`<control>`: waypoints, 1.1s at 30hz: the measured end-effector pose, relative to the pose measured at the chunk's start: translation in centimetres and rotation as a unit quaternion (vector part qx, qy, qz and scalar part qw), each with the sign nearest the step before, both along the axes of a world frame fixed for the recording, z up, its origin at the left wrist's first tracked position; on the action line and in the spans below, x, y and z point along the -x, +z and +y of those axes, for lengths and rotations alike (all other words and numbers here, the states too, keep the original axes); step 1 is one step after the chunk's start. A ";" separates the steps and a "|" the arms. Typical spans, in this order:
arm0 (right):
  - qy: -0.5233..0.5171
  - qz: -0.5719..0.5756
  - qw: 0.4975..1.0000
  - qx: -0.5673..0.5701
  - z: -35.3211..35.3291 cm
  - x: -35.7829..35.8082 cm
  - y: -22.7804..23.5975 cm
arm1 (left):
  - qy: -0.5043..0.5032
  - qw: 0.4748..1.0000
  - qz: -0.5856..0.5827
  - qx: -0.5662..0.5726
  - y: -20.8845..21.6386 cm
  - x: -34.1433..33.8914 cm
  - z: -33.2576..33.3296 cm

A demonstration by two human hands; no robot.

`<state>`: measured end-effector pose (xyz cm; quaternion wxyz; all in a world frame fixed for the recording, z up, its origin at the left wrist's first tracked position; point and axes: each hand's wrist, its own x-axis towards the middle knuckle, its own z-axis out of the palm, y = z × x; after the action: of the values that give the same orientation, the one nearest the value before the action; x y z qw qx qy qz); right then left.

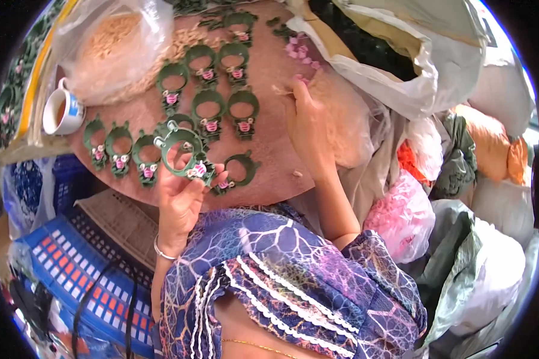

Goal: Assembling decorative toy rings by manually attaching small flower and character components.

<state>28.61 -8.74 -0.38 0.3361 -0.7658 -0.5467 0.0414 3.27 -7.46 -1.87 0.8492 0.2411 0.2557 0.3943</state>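
Observation:
My left hand (182,200) is closed on a green plastic ring piece (178,149), raised over the table's near edge. The piece has small knobs on its rim and a pink-and-white striped figure at its base. Several like pieces stand or lie on the brownish-pink table (269,161), one green ring piece (243,169) just right of that hand. Farther right, my right hand (308,119) reaches to small loose pink parts (299,51). Its fingers are bent together with pink at the tips; what they hold is too small to make out. Beside it lies a clear bag of cream-coloured parts (344,122).
At far left are a clear bag of beige pieces (111,48) and a white mug (64,112). A large white sack (395,78) stands open at far right, above bags of pink parts (401,215) and other colours. A blue plastic basket (90,269) sits below left.

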 end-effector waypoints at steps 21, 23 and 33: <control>-0.110 -0.184 0.975 0.066 -5.5 -9.9 -2.8 | -0.014 0.999 -0.039 -0.005 -0.2 -0.5 -0.2; -0.135 -0.134 0.963 0.193 -5.2 -10.2 -1.7 | -0.010 0.998 -0.053 0.012 -0.6 -0.5 -0.2; -0.185 -0.162 0.955 0.166 -5.3 -10.4 -0.7 | -0.024 0.990 -0.130 0.059 -0.5 -0.2 0.5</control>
<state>38.98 -14.02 -1.03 0.1129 -0.8948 -0.4283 -0.0559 3.52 -6.95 -2.40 0.8969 0.1436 0.1603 0.3863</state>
